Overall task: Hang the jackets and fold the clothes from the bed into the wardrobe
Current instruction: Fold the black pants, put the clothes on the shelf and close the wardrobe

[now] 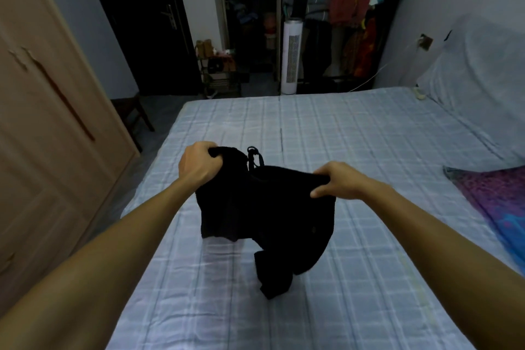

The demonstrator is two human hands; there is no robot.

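A black garment (267, 213) hangs in the air above the bed (369, 128), held up by its top edge. My left hand (199, 163) grips its upper left corner in a fist. My right hand (338, 180) pinches the upper right edge between thumb and fingers. A black drawstring loop (254, 158) sticks up between the two hands. One narrow end of the garment droops down and touches the checked blue sheet near the front. The wardrobe (42, 111), with beige wooden doors closed, stands along the left.
A purple and blue patterned cloth (494, 202) lies on the bed's right side. A covered headboard or pillow pile (477, 71) rises at far right. Beyond the bed stand a white tower fan (291, 57), an open clothes rack (349, 8) and a shoe shelf (218, 65).
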